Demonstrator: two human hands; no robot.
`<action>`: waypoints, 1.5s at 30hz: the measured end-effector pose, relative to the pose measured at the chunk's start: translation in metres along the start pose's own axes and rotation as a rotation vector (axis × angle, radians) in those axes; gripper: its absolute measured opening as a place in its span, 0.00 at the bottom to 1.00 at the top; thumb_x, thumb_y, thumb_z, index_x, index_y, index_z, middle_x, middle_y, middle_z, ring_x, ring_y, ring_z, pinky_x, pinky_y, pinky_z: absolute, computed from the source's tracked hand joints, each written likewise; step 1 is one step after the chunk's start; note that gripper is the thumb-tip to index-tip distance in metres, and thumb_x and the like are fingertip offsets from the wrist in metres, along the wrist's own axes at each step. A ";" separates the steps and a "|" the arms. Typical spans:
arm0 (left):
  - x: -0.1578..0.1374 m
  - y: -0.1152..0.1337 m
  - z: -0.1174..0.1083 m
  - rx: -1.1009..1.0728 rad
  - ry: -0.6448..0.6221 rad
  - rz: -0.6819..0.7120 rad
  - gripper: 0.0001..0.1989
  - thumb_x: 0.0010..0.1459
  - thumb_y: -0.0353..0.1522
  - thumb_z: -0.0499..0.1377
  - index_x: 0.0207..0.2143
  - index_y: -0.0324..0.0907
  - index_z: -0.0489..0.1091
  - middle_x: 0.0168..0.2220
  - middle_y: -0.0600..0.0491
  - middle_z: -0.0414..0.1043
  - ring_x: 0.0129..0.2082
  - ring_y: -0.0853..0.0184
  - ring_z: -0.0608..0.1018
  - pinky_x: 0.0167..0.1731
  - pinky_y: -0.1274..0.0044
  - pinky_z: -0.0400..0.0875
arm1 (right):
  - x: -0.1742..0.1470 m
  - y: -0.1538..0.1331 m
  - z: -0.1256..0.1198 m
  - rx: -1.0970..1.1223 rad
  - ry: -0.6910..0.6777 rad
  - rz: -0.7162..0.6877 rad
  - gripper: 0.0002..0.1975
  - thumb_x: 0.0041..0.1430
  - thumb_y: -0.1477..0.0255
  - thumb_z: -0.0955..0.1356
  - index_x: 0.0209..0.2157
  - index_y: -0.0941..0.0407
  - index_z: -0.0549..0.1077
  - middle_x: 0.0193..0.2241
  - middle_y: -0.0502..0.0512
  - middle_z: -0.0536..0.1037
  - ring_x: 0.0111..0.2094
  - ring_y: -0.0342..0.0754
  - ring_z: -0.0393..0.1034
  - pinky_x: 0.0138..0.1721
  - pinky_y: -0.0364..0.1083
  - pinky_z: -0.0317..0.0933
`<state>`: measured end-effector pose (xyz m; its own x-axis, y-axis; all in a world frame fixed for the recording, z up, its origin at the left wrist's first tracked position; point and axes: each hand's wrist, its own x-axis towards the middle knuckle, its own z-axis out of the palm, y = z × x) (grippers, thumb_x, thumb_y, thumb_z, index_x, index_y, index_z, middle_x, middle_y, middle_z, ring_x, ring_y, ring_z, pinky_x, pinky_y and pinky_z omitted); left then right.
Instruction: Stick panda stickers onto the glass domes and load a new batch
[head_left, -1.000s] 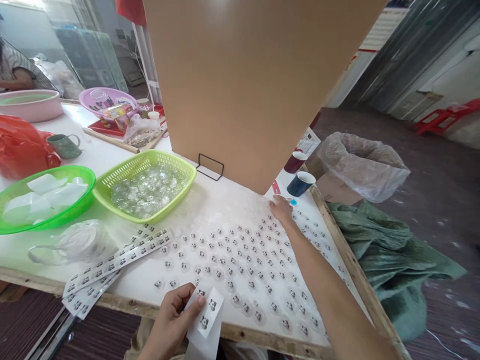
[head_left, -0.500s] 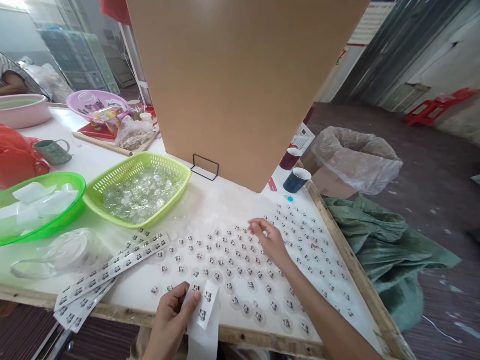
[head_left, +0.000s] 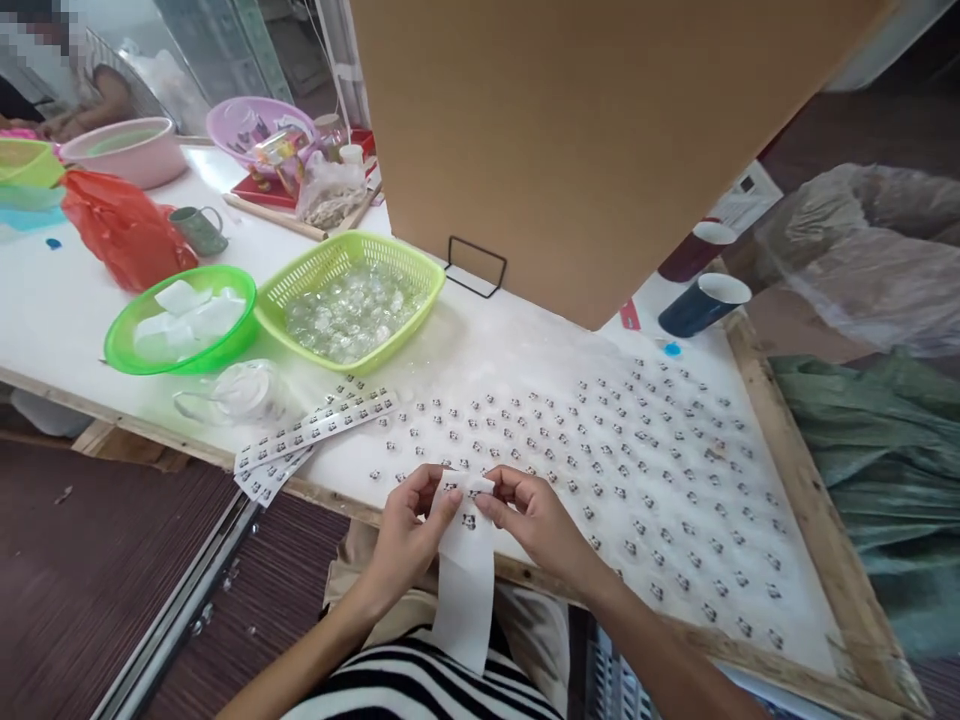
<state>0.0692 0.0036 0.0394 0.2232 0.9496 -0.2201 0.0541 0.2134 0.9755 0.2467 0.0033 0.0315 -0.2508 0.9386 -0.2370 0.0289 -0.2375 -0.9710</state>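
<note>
A white strip of panda stickers [head_left: 466, 570] hangs in front of my body above the table's front edge. My left hand [head_left: 420, 515] pinches its upper left edge between thumb and fingers. My right hand [head_left: 529, 510] is closed at the upper right corner, thumb and fingertips against a panda print there. One panda print [head_left: 469, 521] shows between the thumbs. Beyond the hands, many small clear discs with panda stickers [head_left: 596, 465] lie spread over the white tabletop [head_left: 517, 345]. More sticker strips [head_left: 315, 430] lie to the left, overhanging the edge.
A yellow-green basket [head_left: 270, 325] of clear discs stands near a green bowl [head_left: 124, 345] with white pieces. A large brown board [head_left: 570, 150] rises at the back. Dark mugs [head_left: 705, 305] stand at right, inside a raised wooden edge [head_left: 817, 490]. A person [head_left: 105, 85] sits far left.
My right hand has come back from over the discs to the sticker strip and closed on its right corner. The view has swung left and down.
</note>
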 end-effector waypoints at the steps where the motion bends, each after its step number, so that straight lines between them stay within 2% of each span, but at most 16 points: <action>1: -0.001 0.000 0.000 -0.001 0.003 0.002 0.16 0.59 0.45 0.60 0.33 0.40 0.67 0.27 0.55 0.65 0.26 0.70 0.66 0.25 0.81 0.60 | -0.002 0.000 0.001 -0.001 -0.011 -0.002 0.17 0.59 0.55 0.68 0.29 0.55 0.70 0.25 0.48 0.67 0.28 0.43 0.60 0.31 0.43 0.56; 5: -0.001 -0.004 -0.001 0.032 0.047 0.005 0.21 0.58 0.45 0.61 0.23 0.41 0.59 0.21 0.60 0.53 0.22 0.73 0.58 0.21 0.81 0.53 | -0.005 0.002 0.003 -0.072 0.013 -0.035 0.21 0.63 0.55 0.64 0.23 0.54 0.64 0.23 0.47 0.62 0.27 0.43 0.57 0.30 0.44 0.54; 10: 0.002 -0.008 -0.002 0.029 0.047 -0.003 0.23 0.59 0.46 0.60 0.22 0.42 0.55 0.21 0.61 0.49 0.22 0.73 0.54 0.21 0.80 0.49 | -0.003 0.003 0.003 -0.111 0.126 -0.077 0.12 0.59 0.58 0.69 0.36 0.53 0.71 0.27 0.48 0.68 0.30 0.45 0.62 0.33 0.44 0.57; 14: 0.002 -0.008 -0.002 0.032 0.030 0.003 0.22 0.60 0.46 0.59 0.23 0.42 0.58 0.22 0.60 0.51 0.22 0.73 0.56 0.22 0.80 0.51 | -0.002 0.003 0.002 -0.146 0.131 -0.090 0.11 0.62 0.60 0.67 0.33 0.53 0.72 0.27 0.50 0.70 0.30 0.45 0.62 0.33 0.45 0.57; 17: 0.003 -0.008 -0.003 0.043 0.028 0.004 0.20 0.60 0.46 0.59 0.25 0.41 0.62 0.22 0.59 0.54 0.23 0.72 0.59 0.23 0.80 0.53 | -0.001 0.005 0.002 -0.193 0.172 -0.125 0.10 0.63 0.61 0.66 0.36 0.52 0.73 0.29 0.51 0.72 0.30 0.46 0.62 0.33 0.46 0.58; 20: 0.005 -0.009 -0.003 0.063 0.039 -0.010 0.21 0.59 0.46 0.59 0.24 0.41 0.60 0.22 0.60 0.52 0.23 0.73 0.56 0.22 0.80 0.51 | -0.001 0.005 0.002 -0.266 0.233 -0.246 0.07 0.62 0.65 0.67 0.39 0.51 0.74 0.32 0.52 0.74 0.31 0.47 0.63 0.34 0.47 0.59; 23: 0.007 -0.011 -0.003 0.081 0.035 -0.015 0.22 0.60 0.46 0.58 0.23 0.42 0.58 0.22 0.60 0.49 0.23 0.73 0.54 0.22 0.80 0.49 | -0.002 0.002 -0.001 -0.323 0.266 -0.385 0.04 0.62 0.67 0.68 0.34 0.51 0.74 0.33 0.53 0.73 0.34 0.48 0.64 0.35 0.48 0.59; 27: 0.010 -0.014 -0.002 0.132 0.028 0.007 0.22 0.61 0.45 0.57 0.22 0.42 0.55 0.22 0.60 0.48 0.23 0.73 0.54 0.22 0.79 0.49 | 0.002 -0.006 -0.005 -0.257 0.371 -0.417 0.03 0.63 0.68 0.67 0.35 0.51 0.73 0.33 0.53 0.72 0.35 0.48 0.64 0.37 0.49 0.59; 28: 0.010 -0.014 -0.001 0.150 0.017 0.015 0.22 0.61 0.45 0.57 0.22 0.42 0.54 0.22 0.60 0.48 0.23 0.73 0.54 0.22 0.79 0.49 | 0.005 -0.008 -0.004 -0.231 0.359 -0.397 0.03 0.62 0.68 0.67 0.38 0.51 0.73 0.34 0.53 0.72 0.35 0.48 0.64 0.38 0.49 0.59; 31: 0.011 -0.018 -0.001 0.208 -0.016 0.034 0.22 0.62 0.45 0.56 0.22 0.43 0.53 0.21 0.60 0.47 0.23 0.72 0.54 0.22 0.79 0.49 | 0.012 -0.010 -0.001 -0.144 0.196 -0.303 0.16 0.59 0.69 0.69 0.49 0.50 0.69 0.35 0.52 0.74 0.36 0.47 0.66 0.42 0.49 0.61; 33: 0.013 -0.021 -0.002 0.235 -0.043 0.047 0.22 0.62 0.45 0.55 0.22 0.42 0.54 0.22 0.60 0.48 0.23 0.72 0.55 0.23 0.79 0.50 | 0.017 -0.010 0.002 -0.074 0.129 -0.265 0.18 0.58 0.69 0.70 0.51 0.50 0.67 0.33 0.50 0.74 0.35 0.47 0.68 0.42 0.49 0.62; 38: 0.016 -0.025 -0.005 0.267 -0.130 0.066 0.20 0.63 0.44 0.54 0.24 0.42 0.56 0.23 0.59 0.50 0.24 0.71 0.57 0.24 0.80 0.51 | 0.021 -0.011 0.003 -0.013 0.218 -0.326 0.18 0.58 0.68 0.70 0.49 0.50 0.65 0.30 0.48 0.73 0.34 0.46 0.69 0.42 0.49 0.63; 41: 0.016 -0.024 -0.006 0.298 -0.170 0.077 0.20 0.64 0.44 0.53 0.24 0.43 0.55 0.23 0.59 0.49 0.24 0.71 0.57 0.24 0.80 0.51 | 0.029 -0.015 -0.029 -0.001 0.362 -0.408 0.18 0.59 0.68 0.70 0.49 0.50 0.64 0.31 0.49 0.73 0.35 0.47 0.68 0.42 0.49 0.63; 43: 0.015 -0.025 -0.006 0.309 -0.179 0.074 0.20 0.64 0.43 0.53 0.23 0.43 0.53 0.23 0.59 0.49 0.25 0.71 0.57 0.24 0.80 0.51 | 0.043 -0.014 -0.074 -0.002 0.527 -0.464 0.21 0.57 0.69 0.70 0.50 0.50 0.62 0.30 0.48 0.72 0.34 0.46 0.68 0.41 0.49 0.63; 45: 0.015 -0.027 -0.007 0.311 -0.170 0.068 0.20 0.64 0.43 0.53 0.23 0.43 0.52 0.24 0.59 0.48 0.25 0.71 0.56 0.24 0.79 0.51 | 0.062 -0.008 -0.132 -0.030 0.709 -0.503 0.25 0.52 0.68 0.72 0.50 0.50 0.61 0.29 0.46 0.72 0.33 0.46 0.68 0.40 0.48 0.63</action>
<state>0.0646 0.0135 0.0100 0.3943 0.9017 -0.1776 0.3214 0.0457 0.9458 0.3591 0.0963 0.0198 0.4207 0.8674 0.2658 0.1047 0.2446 -0.9640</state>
